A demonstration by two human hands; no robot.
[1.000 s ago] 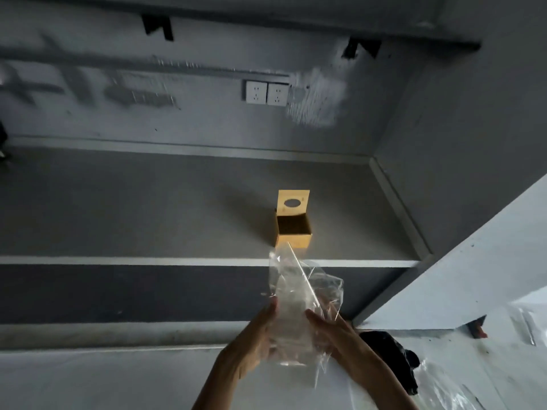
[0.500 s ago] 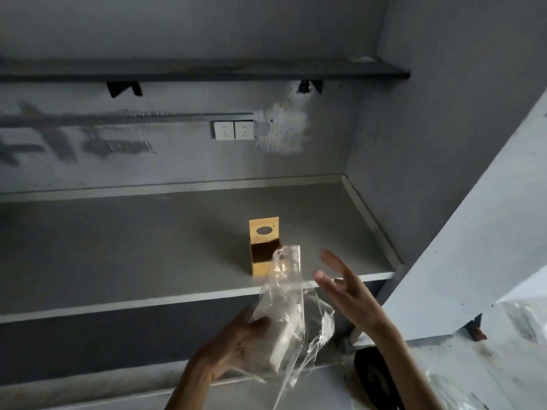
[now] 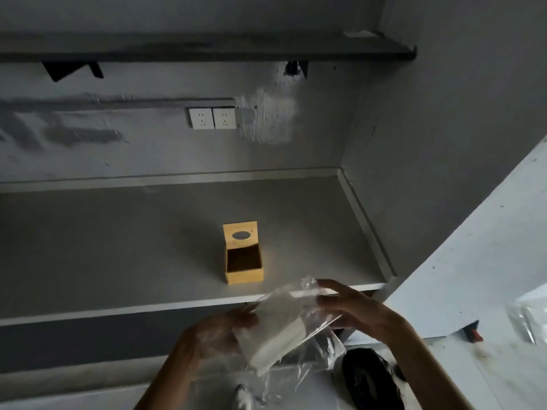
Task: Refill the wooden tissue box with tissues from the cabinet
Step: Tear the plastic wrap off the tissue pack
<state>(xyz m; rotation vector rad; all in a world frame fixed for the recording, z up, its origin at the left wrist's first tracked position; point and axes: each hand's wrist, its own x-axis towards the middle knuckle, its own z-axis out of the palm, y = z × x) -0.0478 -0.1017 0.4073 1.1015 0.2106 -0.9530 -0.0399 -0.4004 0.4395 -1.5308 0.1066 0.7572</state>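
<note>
Low and left of centre, the left hand [image 3: 219,332] grips the white stack of tissues in its crinkled clear plastic wrapper [image 3: 272,329], fingers curled round the lower end through the film. Half a second ago the pack stood nearly upright in this hand. Now it lies slanted, its top end leaning toward the right of the frame.

Just above, in the middle of the picture, the small yellow wooden tissue box [image 3: 243,257] sits on the grey counter [image 3: 118,255] near its front edge. Its lid with the oval hole [image 3: 240,235] is tipped up at the back and the inside is dark and empty. It is apart from both hands and has not been touched.

Right of centre, the right hand [image 3: 358,318] has come back to the pack. A moment ago it hung free with fingers spread, and now its fingertips [image 3: 324,284] lie on the loose upper end of the wrapper. Whether they pinch the film or only touch it cannot be told.

I judge the tissues are still being unwrapped, so filling the box has not begun. The wrapper is thin and slippery and may cling as the stack slides out.
</note>
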